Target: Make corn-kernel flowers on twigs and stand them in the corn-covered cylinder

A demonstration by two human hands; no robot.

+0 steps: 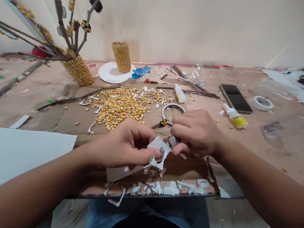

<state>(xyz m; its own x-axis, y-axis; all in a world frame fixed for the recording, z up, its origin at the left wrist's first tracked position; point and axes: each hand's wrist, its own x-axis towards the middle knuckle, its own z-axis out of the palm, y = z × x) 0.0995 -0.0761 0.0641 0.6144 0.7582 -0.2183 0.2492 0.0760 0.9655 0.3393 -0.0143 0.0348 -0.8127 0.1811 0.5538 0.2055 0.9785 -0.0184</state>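
My left hand (125, 145) is closed, pinching a jagged piece of white paper (157, 155) between thumb and fingers. My right hand (196, 132) is curled shut just to its right and pinches the other end of the same paper, where a small grey bit (173, 141) shows. Both hands meet above a brown cardboard sheet (184, 168) near the table's front edge. White paper scraps (167, 188) lie below them. Just beyond my right hand lies a metal ring (173, 112), perhaps a scissors handle.
A heap of corn kernels (121, 105) spreads behind my hands. Further back stand a kernel-covered vase with twigs (78, 70) and a kernel-covered cup (121, 57) on a white plate. Glue bottles (235, 117), a phone (235, 98), tape (262, 103) lie right; white sheet (14, 153) left.
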